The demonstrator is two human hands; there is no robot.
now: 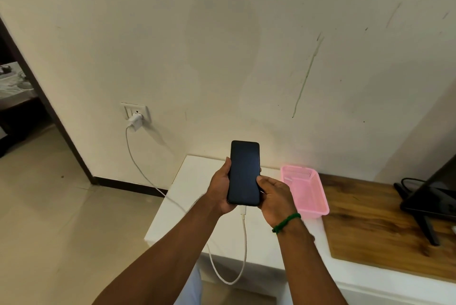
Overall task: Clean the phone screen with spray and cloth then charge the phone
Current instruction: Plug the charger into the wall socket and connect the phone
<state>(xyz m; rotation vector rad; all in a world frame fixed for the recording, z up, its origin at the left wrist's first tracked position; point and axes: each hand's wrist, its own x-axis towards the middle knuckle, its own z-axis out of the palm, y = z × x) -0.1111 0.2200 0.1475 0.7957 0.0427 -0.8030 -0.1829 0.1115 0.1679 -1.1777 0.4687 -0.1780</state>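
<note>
A black phone [244,171] with a dark screen is held upright above the white cabinet top [190,181]. My left hand [219,188] grips its left edge and back. My right hand [274,196] holds its lower right side, thumb on the screen edge. A white charging cable [244,238] is plugged into the phone's bottom end. It loops down below the cabinet's front edge and runs up to a white charger [135,121] in the wall socket [134,110]. No spray bottle or cloth is in view.
A pink plastic basket [308,196] stands on the cabinet just right of my hands. Further right is a wooden surface [370,225] with a black monitor stand [424,206]. A doorway [17,107] opens at the left, beside tiled floor.
</note>
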